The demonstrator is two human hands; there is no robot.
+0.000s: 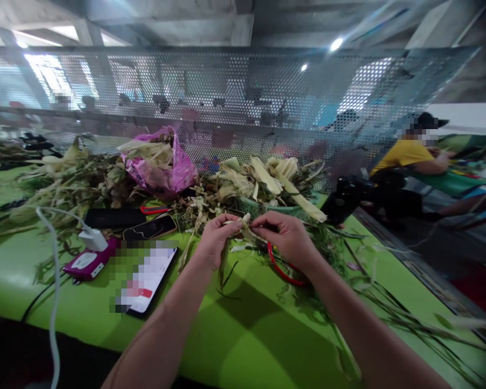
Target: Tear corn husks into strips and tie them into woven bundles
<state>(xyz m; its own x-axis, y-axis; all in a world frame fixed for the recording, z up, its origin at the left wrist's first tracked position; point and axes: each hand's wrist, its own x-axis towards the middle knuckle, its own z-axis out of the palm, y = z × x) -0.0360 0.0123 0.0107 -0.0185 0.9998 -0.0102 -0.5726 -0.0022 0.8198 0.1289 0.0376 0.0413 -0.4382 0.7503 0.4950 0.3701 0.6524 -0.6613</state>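
My left hand (216, 237) is closed, its thumb and fingers pinching a pale plant stalk (247, 218) over the middle of the green-covered table (243, 329). My right hand (285, 236) pinches the same stalk from the other side, fingertips close to those of the left. A drooping, dried leafy strip (222, 270) hangs below my left hand. Beneath my right hand lies a red curved loop (281, 275); the rest of it is hidden. Just beyond the hands stands a green basket (249, 205) heaped with pale husks (267, 175).
A pink plastic bag (182, 167) of husks stands behind, beside piled dry stalks (89, 181). On the left lie a lit phone (156, 278), a dark phone (150, 227), a red-handled tool (154, 209) and a purple power adapter (89, 262) with a white cable (53, 292). A person in yellow (403, 154) sits right.
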